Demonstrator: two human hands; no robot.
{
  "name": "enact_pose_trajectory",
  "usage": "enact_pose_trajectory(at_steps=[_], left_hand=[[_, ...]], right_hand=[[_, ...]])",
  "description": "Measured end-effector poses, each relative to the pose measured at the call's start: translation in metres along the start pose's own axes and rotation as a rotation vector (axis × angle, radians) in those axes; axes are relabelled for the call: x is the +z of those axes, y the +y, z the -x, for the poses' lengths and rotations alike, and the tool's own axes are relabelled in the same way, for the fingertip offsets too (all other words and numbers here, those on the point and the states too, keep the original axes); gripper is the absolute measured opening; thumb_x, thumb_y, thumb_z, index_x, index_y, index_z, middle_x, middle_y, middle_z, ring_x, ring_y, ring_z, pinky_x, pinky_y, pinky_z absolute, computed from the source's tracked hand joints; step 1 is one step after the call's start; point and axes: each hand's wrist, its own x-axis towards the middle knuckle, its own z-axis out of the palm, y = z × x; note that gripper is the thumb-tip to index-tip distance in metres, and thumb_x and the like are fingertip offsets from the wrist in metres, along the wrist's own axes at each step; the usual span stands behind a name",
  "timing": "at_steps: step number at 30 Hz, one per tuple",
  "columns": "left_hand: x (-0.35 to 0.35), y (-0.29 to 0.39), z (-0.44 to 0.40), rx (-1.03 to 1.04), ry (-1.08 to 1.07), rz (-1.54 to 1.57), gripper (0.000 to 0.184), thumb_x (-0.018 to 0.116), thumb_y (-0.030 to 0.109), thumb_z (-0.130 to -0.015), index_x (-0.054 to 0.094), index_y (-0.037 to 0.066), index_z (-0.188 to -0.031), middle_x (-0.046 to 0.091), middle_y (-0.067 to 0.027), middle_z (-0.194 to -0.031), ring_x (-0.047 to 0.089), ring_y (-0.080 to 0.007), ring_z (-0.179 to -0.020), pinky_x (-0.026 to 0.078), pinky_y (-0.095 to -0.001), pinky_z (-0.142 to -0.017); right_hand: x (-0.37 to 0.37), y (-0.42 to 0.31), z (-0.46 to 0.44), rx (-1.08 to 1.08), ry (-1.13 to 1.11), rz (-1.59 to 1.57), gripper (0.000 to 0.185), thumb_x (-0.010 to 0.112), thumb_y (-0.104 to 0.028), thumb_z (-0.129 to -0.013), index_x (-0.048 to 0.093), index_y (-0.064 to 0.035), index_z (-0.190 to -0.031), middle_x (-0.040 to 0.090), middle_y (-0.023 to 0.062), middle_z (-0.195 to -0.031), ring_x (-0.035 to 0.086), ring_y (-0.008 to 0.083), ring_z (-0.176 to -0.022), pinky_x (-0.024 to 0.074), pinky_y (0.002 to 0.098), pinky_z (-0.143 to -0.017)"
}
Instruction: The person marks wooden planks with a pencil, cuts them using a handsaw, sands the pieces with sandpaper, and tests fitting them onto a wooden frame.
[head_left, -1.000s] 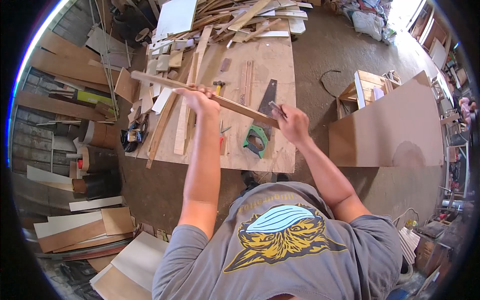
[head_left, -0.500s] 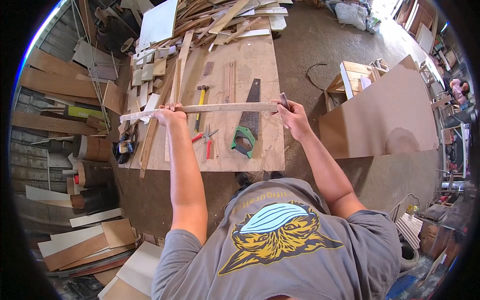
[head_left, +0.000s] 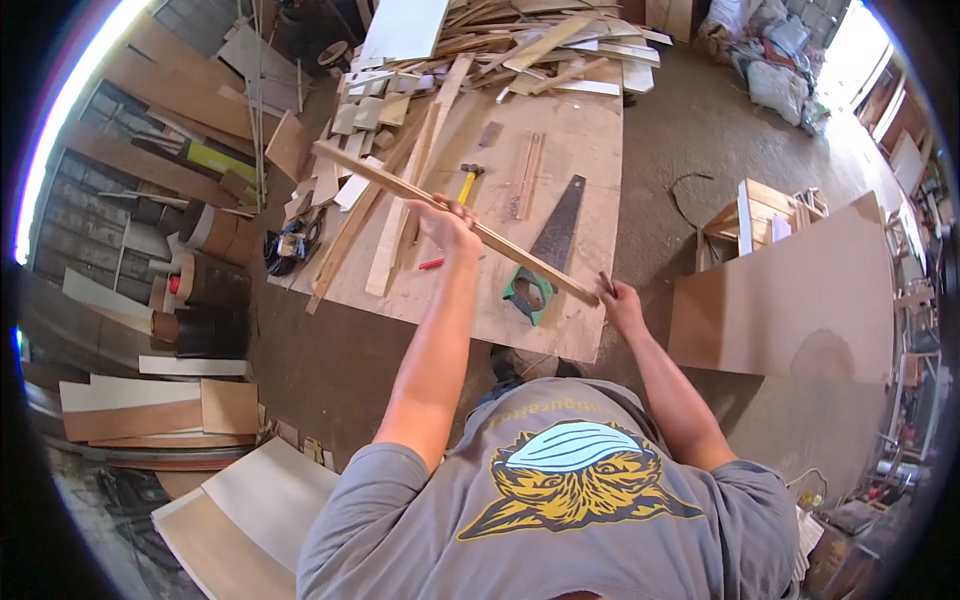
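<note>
Left hand [head_left: 449, 223] firm around a wooden strip [head_left: 530, 263] above a table [head_left: 470, 302], right hand [head_left: 623, 304] around a small dark piece [head_left: 606, 284].

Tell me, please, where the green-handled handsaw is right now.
In the head view, the green-handled handsaw lies near the right edge of the plywood tabletop, partly hidden by the wooden strip in the left hand.

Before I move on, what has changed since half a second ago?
The wooden strip has swung from nearly level in view to a slant: its left end went farther from the person, its right end came nearer, along with the right hand. The left hand keeps its grip on it; nothing was visibly let go. The saw and hammer stayed on the table.
</note>
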Motion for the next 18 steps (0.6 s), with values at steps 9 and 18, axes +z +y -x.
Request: enact_pose_trajectory(at_steps=[9,18], left_hand=[[-0.033,-0.054,0.017,-0.174,-0.122,-0.156,0.064,0.037,0.078,-0.094,0.044,0.014,-0.089,0.036,0.0014,-0.055,0.032,-0.0124,-0.039,0.031,-0.0311,-0.042],[-0.052,-0.073,-0.049,-0.365,-0.245,-0.422,0.069,0.04,0.076,-0.095,0.054,0.009,-0.104,0.053,-0.0043,-0.067,0.054,-0.0172,-0.052,0.046,-0.0337,-0.052]], right_hand=[[0.046,-0.059,0.045,-0.14,-0.159,-0.235,0.035,0.076,-0.033,-0.089,0.072,-0.0006,-0.103,0.067,0.0095,-0.075,0.058,0.0143,-0.072,0.0473,0.0361,-0.067],[0.107,-0.069,0.031,0.033,-0.184,-0.263,0.023,0.074,-0.022,-0.091,0.07,0.0013,-0.09,0.061,-0.0003,-0.072,0.053,0.0084,-0.069,0.0444,0.0291,-0.063]])
